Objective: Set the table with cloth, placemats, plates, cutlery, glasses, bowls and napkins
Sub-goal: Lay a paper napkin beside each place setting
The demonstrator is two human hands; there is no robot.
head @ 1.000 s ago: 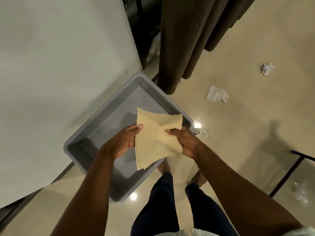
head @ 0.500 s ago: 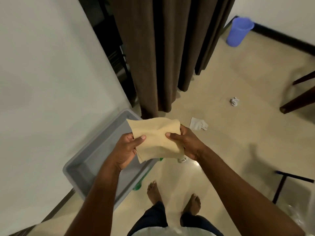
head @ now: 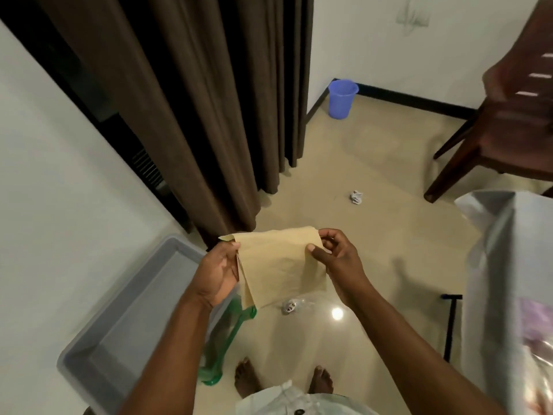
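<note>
Head view, left to right: smooth grey plastic tub (head: 125, 319) against the wall, left hand (head: 217, 272) closed on the soft, folded beige napkins (head: 279, 268), right hand (head: 336, 259) pinching their opposite edge, glossy tablecloth (head: 505, 265).

A dark brown curtain (head: 209, 109) hung to the tiled floor (head: 389, 181). In the far corner a blue plastic bucket (head: 342, 97) stood against the white wall (head: 389, 40). A dark wooden chair (head: 505, 121) stood at the right. A crumpled white scrap (head: 356, 196) lay on the floor well apart from the chair, and a clear crumpled wrapper (head: 291, 305) lay nearer. A grey plastic tub (head: 119, 319) sat at the lower left, with a green plastic piece (head: 232, 333) just beside it.
</note>
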